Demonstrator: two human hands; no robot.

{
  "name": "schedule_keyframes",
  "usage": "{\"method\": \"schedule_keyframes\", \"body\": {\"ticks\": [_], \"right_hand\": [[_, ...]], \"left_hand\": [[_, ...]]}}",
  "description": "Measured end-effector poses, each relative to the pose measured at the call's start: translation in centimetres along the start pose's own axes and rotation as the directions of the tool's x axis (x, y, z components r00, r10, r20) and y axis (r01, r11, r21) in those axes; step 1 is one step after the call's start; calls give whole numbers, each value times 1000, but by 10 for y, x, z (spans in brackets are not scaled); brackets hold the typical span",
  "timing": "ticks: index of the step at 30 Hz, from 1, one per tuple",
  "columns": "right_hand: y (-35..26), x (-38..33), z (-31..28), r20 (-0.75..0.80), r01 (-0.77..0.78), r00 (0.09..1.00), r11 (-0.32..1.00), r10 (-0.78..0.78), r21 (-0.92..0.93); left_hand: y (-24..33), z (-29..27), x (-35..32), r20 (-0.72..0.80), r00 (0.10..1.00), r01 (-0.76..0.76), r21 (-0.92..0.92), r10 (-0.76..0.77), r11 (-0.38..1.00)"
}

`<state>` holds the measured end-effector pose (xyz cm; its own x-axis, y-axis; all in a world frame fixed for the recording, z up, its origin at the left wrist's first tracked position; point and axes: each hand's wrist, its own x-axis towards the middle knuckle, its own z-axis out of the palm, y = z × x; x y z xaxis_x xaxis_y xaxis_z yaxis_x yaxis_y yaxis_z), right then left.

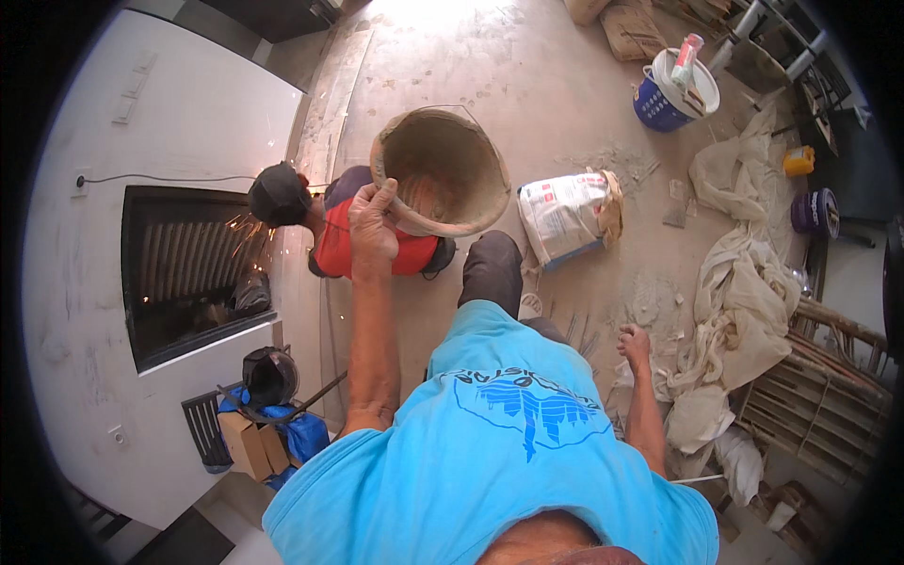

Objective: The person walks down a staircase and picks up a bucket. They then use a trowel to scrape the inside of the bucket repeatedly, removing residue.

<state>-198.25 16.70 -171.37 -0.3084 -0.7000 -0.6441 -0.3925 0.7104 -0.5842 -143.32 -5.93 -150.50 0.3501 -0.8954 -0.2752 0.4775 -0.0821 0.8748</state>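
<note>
My left hand [375, 218] grips the near rim of a mortar-crusted bucket [452, 160] and holds it up in front of me. The bucket's mouth faces me, with a brownish residue on the inside and a thin wire handle at the far rim. Out to my right, my right hand [636, 344] hangs low with its fingers curled in, and nothing shows in it. Beyond the bucket, on the floor, stands an opened white paper sack [563, 217] with its torn brown end to the right.
A co-worker [344, 235] in red crouches at left, sparks flying beside a dark wall opening [188, 273]. A blue-and-white bucket [673, 94] stands far right. Crumpled sheeting [739, 311] and a metal rack [815, 405] line the right. Boxes and blue bags [301, 438] lie near left.
</note>
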Motion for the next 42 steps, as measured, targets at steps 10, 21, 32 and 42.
{"method": "schedule_keyframes", "body": {"ticks": [10,21,32,42], "right_hand": [[-154,144,40,33,-116,992,982,122,-151],[-417,196,89,159,-85,984,996,86,-15],[-434,401,105,119,103,991,931,-65,-350],[-792,707,40,292,364,926,776,-240,-516]], "left_hand": [[-12,0,246,-169,981,88,-70,-98,994],[37,37,439,-387,922,9,1,-8,1000],[76,88,631,-409,912,-43,-161,-27,986],[126,154,822,-606,796,6,-26,-21,1000]]}}
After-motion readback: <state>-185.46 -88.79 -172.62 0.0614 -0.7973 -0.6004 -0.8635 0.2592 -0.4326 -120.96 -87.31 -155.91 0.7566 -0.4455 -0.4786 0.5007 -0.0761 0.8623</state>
